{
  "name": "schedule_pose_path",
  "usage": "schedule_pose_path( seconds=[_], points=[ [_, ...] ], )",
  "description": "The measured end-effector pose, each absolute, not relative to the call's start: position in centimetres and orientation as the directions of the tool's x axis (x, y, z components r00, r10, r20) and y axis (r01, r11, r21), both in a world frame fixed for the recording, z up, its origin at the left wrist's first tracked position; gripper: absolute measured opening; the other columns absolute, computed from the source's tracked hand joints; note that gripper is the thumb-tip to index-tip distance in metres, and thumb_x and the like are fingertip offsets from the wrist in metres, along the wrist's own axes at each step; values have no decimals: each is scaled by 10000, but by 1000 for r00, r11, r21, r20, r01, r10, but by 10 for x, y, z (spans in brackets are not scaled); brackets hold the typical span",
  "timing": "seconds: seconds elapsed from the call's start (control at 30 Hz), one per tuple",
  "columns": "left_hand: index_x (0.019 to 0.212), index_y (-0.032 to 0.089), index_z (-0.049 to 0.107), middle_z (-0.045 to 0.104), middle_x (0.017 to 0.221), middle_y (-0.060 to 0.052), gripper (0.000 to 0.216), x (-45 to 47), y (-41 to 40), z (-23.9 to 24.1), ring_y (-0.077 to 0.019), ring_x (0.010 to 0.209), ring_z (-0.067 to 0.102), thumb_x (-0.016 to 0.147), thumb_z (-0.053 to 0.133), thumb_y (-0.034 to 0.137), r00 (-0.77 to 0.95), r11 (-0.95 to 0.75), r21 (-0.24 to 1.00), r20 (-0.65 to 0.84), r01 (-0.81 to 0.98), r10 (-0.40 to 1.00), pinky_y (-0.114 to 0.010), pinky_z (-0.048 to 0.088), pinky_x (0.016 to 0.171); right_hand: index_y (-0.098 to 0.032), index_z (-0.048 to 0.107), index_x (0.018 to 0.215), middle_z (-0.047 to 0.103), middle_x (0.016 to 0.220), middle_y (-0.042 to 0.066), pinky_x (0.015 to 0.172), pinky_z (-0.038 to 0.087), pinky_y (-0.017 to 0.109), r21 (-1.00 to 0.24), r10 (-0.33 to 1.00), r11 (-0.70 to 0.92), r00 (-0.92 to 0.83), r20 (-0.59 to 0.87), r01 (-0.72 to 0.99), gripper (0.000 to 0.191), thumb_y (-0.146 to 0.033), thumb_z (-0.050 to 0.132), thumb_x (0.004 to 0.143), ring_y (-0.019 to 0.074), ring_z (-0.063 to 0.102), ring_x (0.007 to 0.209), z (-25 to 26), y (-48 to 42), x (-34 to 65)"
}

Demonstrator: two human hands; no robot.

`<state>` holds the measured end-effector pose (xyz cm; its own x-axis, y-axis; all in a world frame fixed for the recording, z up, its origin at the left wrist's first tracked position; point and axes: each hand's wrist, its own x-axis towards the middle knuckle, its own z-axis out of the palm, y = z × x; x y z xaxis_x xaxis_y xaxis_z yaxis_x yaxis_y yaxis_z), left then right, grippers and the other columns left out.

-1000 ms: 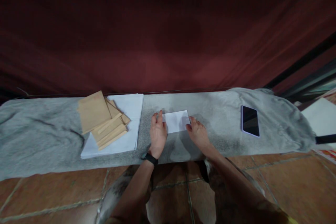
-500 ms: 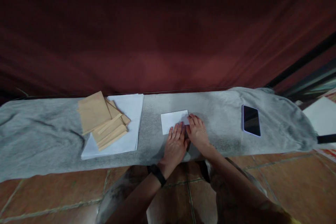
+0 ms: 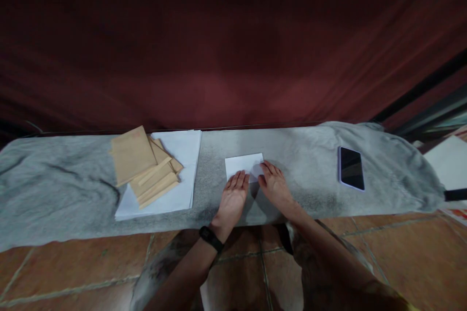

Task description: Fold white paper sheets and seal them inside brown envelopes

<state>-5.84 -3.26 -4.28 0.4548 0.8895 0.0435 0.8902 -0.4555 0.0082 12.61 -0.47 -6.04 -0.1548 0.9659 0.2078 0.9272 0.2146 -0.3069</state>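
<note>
A small folded white paper (image 3: 243, 165) lies on the grey cloth (image 3: 299, 155) covering a low bench. My left hand (image 3: 232, 199) lies flat with fingers stretched out over the paper's near left edge. My right hand (image 3: 275, 184) rests beside it, fingers extended onto the paper's near right corner. Both hands press down and hold nothing. A black band sits on my left wrist.
A pile of brown envelopes (image 3: 144, 167) lies on a stack of white sheets (image 3: 178, 155) at the left. A phone (image 3: 351, 167) lies face up at the right. A dark red curtain (image 3: 233, 48) hangs behind. Tiled floor (image 3: 73, 267) runs along the near side.
My left hand slid from the paper's left side to its near edge, swept right next to my right hand, then drew back left a little. The right hand stayed on the right corner.
</note>
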Motion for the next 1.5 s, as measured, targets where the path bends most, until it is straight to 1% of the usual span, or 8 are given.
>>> schedule_pose_path(
  seconds=[0.23, 0.47, 0.6, 0.73, 0.87, 1.0, 1.23, 1.5],
  points=[
    [1472, 115, 504, 505, 1579, -163, 572, -64, -31, -38, -227, 1471, 472, 932, 357, -4, 447, -448, 18, 35, 894, 894, -401, 429, 1189, -118, 628, 1360, 607, 1468, 166, 1106, 443, 440, -290, 967, 214, -161, 198, 933, 414, -223, 474, 991, 302, 586, 1283, -56, -6, 124],
    [1455, 123, 537, 543, 1553, -145, 501, -64, -30, -46, -254, 1442, 506, 978, 390, 79, 400, -408, 81, 102, 909, 911, -416, 457, 1158, -82, 620, 1380, 604, 1461, 204, 1153, 432, 501, -343, 961, 231, -159, 226, 911, 435, -220, 461, 1000, 325, 551, 1346, -59, -6, 124],
    [1533, 96, 447, 470, 1606, -162, 520, -52, -33, -57, -268, 1502, 426, 1036, 374, 231, 352, -379, 147, 179, 914, 919, -457, 396, 1216, -95, 550, 1472, 532, 1544, 193, 1215, 398, 514, -456, 937, 322, -211, 277, 830, 502, -325, 370, 1063, 287, 468, 1456, -59, -7, 113],
    [1602, 41, 305, 391, 1641, -215, 645, -44, -37, -68, -303, 1573, 270, 990, 417, 213, 384, -411, 152, 181, 899, 906, -532, 276, 1277, -129, 474, 1547, 498, 1588, 145, 1252, 374, 476, -517, 907, 421, -345, 241, 745, 563, -379, 247, 1097, 229, 419, 1504, -57, -14, 93],
    [1624, 20, 219, 331, 1660, -243, 700, -43, -40, -75, -311, 1586, 216, 964, 409, 155, 368, -391, 126, 174, 912, 914, -526, 242, 1292, -110, 380, 1602, 423, 1636, 156, 1273, 327, 509, -466, 892, 449, -408, 192, 763, 596, -398, 225, 1103, 243, 348, 1545, -59, -22, 85],
    [1645, 46, 127, 273, 1684, -235, 721, -45, -40, -78, -300, 1589, 204, 963, 351, 112, 317, -345, 126, 201, 930, 927, -540, 275, 1280, -76, 346, 1610, 362, 1661, 180, 1289, 280, 507, -384, 904, 428, -393, 170, 818, 625, -429, 250, 1104, 252, 301, 1566, -65, -26, 92],
    [1609, 8, 250, 292, 1671, -249, 639, -53, -38, -74, -313, 1586, 210, 1029, 369, 250, 196, -230, 159, 203, 960, 959, -541, 296, 1268, -77, 337, 1610, 353, 1664, 183, 1282, 270, 510, -242, 898, 420, -363, 249, 875, 628, -425, 376, 1089, 261, 299, 1565, -74, -27, 107],
    [1578, -2, 333, 354, 1634, -274, 644, -61, -33, -67, -349, 1549, 318, 1063, 378, 383, 84, -123, 163, 226, 979, 970, -554, 330, 1244, -38, 318, 1610, 357, 1660, 200, 1268, 261, 505, -208, 918, 344, -281, 280, 916, 651, -434, 354, 1095, 294, 320, 1551, -77, -27, 116]
  ],
)
